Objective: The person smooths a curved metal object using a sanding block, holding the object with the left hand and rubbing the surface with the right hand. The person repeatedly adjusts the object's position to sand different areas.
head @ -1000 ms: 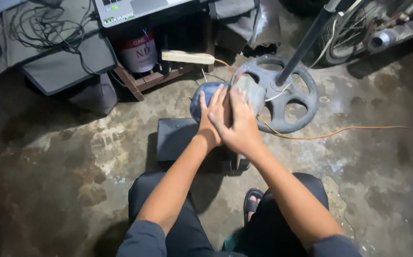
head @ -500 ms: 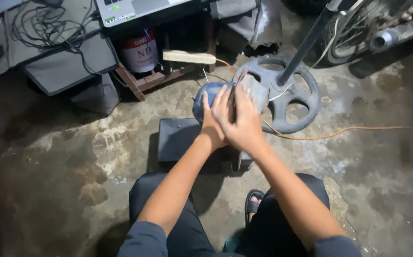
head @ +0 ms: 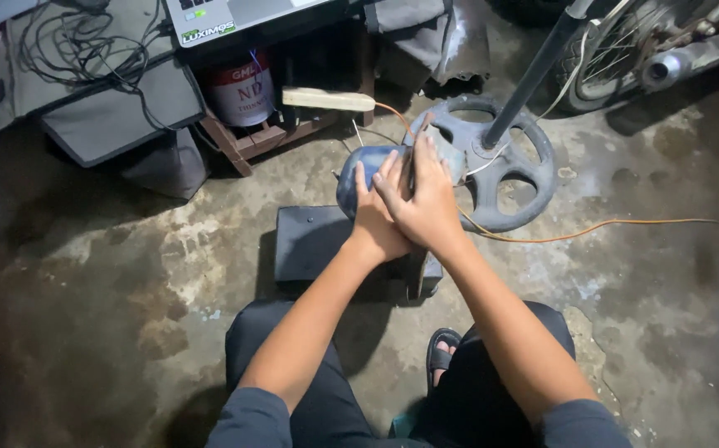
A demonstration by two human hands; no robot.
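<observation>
1. A rounded blue-grey object (head: pixel 358 170) sits just above a dark flat box (head: pixel 314 241) on the concrete floor (head: pixel 127 274); what kind of thing it is cannot be told.
2. The left hand (head: pixel 374 217) rests on its right side, fingers (head: pixel 360 178) laid flat against it.
3. The right hand (head: pixel 427 199) overlaps the left, fingers pointing up and spread, pressing on the object and on a grey piece (head: pixel 452 162) beside it. Neither hand is clenched; whether either truly grips cannot be told.
4. Just right of the hands lies a dark spoked wheel-shaped base (head: pixel 513 178) with a black pole (head: pixel 534 70) rising from it.
5. An orange cable (head: pixel 625 224) runs across the floor to the right.
6. Behind stand a red-and-white tin (head: pixel 243 91) on a wooden frame (head: pixel 247 141) and a pale wooden stick (head: pixel 326 99).
7. A sandalled foot (head: pixel 441 355) shows between the person's knees.
</observation>
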